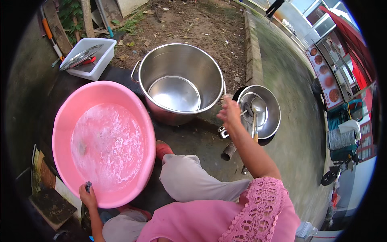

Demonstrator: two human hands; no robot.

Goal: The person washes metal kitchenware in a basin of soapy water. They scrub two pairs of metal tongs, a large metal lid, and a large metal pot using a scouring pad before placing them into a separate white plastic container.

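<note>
A large steel pot [181,50] stands upright with its mouth facing up, its inside bare and shiny. My right hand [229,114] is just off the pot's right rim, close to its side handle [224,89], fingers apart and nothing seen in them. To the left, a wide pink basin [60,133] holds foamy, rippling water. Over the basin's near rim, my left hand [88,198] grips a dark scouring pad [88,186]. Beyond my right forearm is a steel bowl [274,109] with a ladle [258,105] and other utensils inside.
A white plastic tub [105,54] with a metal lid [83,55] in it stands at the far left. A short pipe [228,152] lies on the wet ground by my knee. A concrete curb [254,52] edges the dirt patch. Wooden boards [50,205] are at the lower left.
</note>
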